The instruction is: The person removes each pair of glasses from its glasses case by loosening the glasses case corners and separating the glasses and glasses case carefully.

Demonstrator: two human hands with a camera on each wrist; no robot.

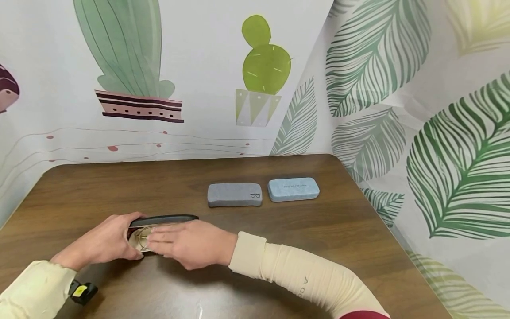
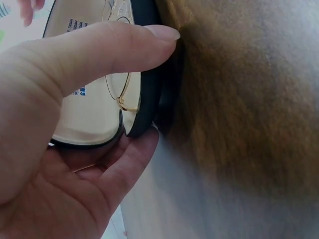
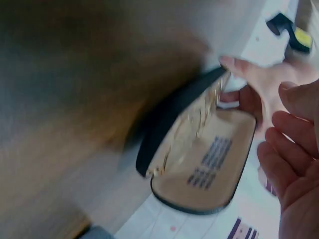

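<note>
And it is between the two hands that the open black hard-shell glasses case [image 1: 175,218] is held, over the brown wood-grain table [image 1: 338,230]! Its left end is gripped by the person's left hand [image 1: 104,241], thumb laid across the near edge, fingers curled round behind. At its right side, the right hand [image 1: 195,243] is held with fingers loosely extended, nothing grasped; the case's opening is partly covered by them in the head view, though whether it is touched cannot be told.

Now its looks: a dark shell, spread apart in two halves, lined in pale cream. One half is marked with dark-blue printed lettering [image 3: 212,159], too blurred to be read; in the other, a pair of thin gold wire-framed glasses [image 2: 121,101] is seen, partly hidden by the thumb in the left wrist view.

Beyond the black case, off to its right, a closed grey oblong case [image 1: 235,195] with a small spectacles mark is placed; farther right, a closed light-blue oblong case [image 1: 293,189].
</note>
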